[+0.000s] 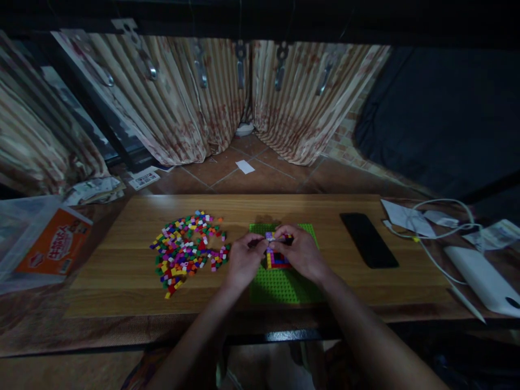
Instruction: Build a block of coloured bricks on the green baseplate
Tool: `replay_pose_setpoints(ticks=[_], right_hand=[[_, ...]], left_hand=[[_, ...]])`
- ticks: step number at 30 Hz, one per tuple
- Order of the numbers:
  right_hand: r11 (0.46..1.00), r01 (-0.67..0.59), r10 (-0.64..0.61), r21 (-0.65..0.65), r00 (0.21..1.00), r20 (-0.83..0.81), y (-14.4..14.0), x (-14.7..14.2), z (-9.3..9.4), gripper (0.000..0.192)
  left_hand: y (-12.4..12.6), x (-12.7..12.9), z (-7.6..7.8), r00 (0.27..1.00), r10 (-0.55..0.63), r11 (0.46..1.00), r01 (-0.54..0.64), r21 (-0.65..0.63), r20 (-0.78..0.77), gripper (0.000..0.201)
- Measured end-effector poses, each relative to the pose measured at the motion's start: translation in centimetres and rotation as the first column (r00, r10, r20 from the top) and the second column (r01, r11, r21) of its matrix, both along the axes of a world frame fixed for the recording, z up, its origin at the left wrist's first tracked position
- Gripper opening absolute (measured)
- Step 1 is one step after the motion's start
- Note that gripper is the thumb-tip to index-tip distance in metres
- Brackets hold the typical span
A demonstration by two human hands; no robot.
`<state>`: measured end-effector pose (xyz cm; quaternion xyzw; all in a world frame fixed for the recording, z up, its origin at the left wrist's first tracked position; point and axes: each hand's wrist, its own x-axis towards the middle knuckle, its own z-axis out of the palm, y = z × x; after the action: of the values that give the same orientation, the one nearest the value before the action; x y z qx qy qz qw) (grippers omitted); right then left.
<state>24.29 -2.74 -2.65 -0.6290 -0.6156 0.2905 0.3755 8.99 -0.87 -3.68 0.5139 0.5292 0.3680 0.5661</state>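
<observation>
In the head view, the build [279, 265] sits on the plate [270, 290], below and between both grips. The left hand [245, 257] reaches in from the plate's left, the right [304, 253] from its right, about equally near. Fingertips bunch around purple bricks [268, 235]; I can't tell whether either grip holds one. The build's yellow edge points toward the plate's near side; its long axis is hidden.

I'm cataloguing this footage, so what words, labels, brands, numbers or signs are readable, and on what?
"接达人", apparently, on the orange label; the character before it and the smaller print are too blurred.
Printed sheet beyond the tabletop: too small to read.
Nothing else is readable.
</observation>
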Motion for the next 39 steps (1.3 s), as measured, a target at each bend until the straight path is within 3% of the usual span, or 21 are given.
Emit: replay_pose_setpoints(ticks=[6, 13, 18, 22, 24, 30, 39], right_hand=[[1.0, 0.002, -0.002, -0.006, 0.999, -0.051, 0.2, 0.1, -0.6, 0.01], [1.0, -0.008, 0.009, 0.016, 0.999, -0.032, 0.1, 0.0, -0.6, 0.009], [1.0, 0.023, -0.022, 0.009, 0.99, -0.136, 0.3, 0.8, -0.7, 0.021], [0.981, 0.192, -0.195, -0.038, 0.974, -0.114, 0.6, 1.7, -0.6, 0.032], [0.974, 0.214, -0.218, -0.069, 0.974, -0.059, 0.6, 1.9, -0.4, 0.034], [0.985, 0.152, -0.141, -0.084, 0.982, 0.124, -0.1, 1.2, -0.1, 0.038], [0.985, 0.135, -0.104, -0.106, 0.962, 0.252, -0.2, 1.6, -1.1, 0.043]], left_hand=[[0.0, 0.5, -0.2, 0.977, 0.085, 0.986, -0.055, -0.157, 0.194, 0.013], [0.0, 0.6, -0.6, 0.941, 0.129, 0.974, -0.061, -0.217, 0.312, 0.024], [0.0, 0.5, -0.6, 0.933, 0.12, 0.979, -0.054, -0.198, 0.339, 0.027], [0.1, 0.5, -0.7, 0.958, 0.09, 0.991, -0.059, -0.12, 0.273, 0.029], [0.2, 0.5, -1.0, 0.979, 0.061, 0.996, -0.046, -0.077, 0.195, 0.029], [0.4, 0.8, -1.7, 0.998, 0.022, 0.997, -0.017, 0.081, -0.06, 0.019], [-0.5, 1.6, -1.9, 0.99, 0.08, 0.992, -0.069, 0.105, -0.113, 0.023]])
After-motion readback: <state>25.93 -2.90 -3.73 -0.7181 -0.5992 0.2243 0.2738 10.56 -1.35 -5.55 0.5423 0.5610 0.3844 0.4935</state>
